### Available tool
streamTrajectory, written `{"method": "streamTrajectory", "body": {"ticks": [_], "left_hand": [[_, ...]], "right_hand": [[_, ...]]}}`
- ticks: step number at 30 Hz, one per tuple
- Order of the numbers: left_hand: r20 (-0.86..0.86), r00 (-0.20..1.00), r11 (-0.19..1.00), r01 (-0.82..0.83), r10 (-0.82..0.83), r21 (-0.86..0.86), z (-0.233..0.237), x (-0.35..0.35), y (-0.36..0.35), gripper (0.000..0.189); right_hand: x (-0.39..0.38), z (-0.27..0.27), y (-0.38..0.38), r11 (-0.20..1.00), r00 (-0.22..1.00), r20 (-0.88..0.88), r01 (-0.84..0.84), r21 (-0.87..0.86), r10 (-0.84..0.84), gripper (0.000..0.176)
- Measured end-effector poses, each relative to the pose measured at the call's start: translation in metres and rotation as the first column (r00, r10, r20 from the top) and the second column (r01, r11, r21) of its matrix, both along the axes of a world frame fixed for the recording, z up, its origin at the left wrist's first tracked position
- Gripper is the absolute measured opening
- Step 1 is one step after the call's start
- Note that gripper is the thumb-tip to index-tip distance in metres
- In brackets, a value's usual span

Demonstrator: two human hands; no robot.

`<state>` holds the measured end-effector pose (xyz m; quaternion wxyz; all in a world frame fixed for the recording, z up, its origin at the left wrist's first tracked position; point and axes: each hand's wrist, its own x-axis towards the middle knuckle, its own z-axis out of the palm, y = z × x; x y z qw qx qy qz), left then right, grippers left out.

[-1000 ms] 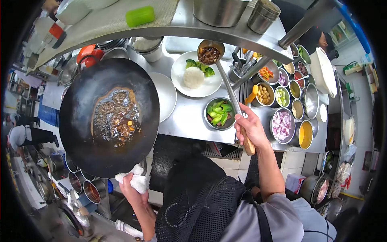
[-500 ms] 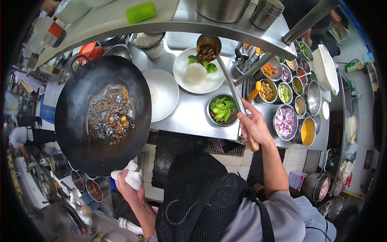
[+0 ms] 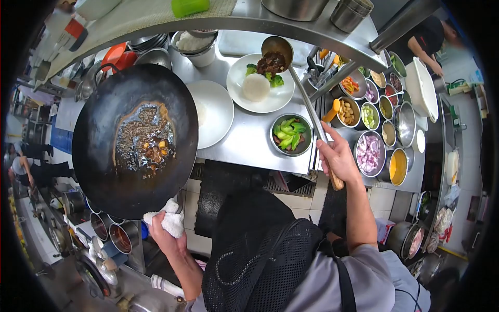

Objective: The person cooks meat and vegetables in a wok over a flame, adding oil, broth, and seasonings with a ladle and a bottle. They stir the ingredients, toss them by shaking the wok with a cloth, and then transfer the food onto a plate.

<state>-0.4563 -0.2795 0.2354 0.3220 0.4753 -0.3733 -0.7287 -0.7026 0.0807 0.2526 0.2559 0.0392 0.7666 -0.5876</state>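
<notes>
My left hand (image 3: 167, 231) is closed around a folded white cloth (image 3: 173, 221) at the near rim of a large black wok (image 3: 99, 156). The wok is tilted toward the counter, and brown sauce with a few yellowish bits lies on its inner surface. My right hand (image 3: 337, 155) grips the wooden end of a long metal ladle (image 3: 311, 106). Its bowl, with dark brown saucy food (image 3: 271, 63), is over the far edge of a white plate (image 3: 236, 96). That plate bears a rice mound (image 3: 256, 87) and broccoli (image 3: 276, 81). A second white plate (image 3: 218, 122) sits partly behind the wok.
A metal bowl of green vegetables (image 3: 291, 135) stands left of my right hand. Sliced onions (image 3: 369, 153), an orange-yellow liquid (image 3: 398, 166) and several other ingredient containers crowd the right. A steel shelf (image 3: 249, 20) overhangs the counter. Another person (image 3: 429, 44) is at the upper right.
The view has shifted slightly. The ladle's bowl is a little nearer the plate, with food still in it. At the upper right, more of the other person shows.
</notes>
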Motion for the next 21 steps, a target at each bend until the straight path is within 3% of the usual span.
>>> {"method": "streamTrajectory", "body": {"ticks": [10,16,18,21], "left_hand": [[-0.041,0.999,1.000,0.014,-0.013,0.011,-0.006,0.008,-0.006,0.011],[-0.100,0.993,0.988,0.074,-0.060,0.136,0.008,0.008,-0.003,0.011],[-0.113,0.994,0.987,0.019,-0.001,0.159,0.003,0.018,-0.005,0.020],[-0.079,0.995,0.987,-0.054,0.067,0.154,0.001,0.023,0.001,0.013]], "right_hand": [[0.003,0.002,0.001,0.996,0.997,0.022,0.074,-0.054,-0.073,0.061],[0.004,0.008,0.001,0.982,0.991,0.048,0.132,-0.138,-0.127,0.059],[0.005,0.010,0.002,0.979,0.990,0.050,0.138,-0.149,-0.131,0.059],[0.009,0.015,0.002,0.985,0.992,0.050,0.119,-0.128,-0.114,0.060]]}}
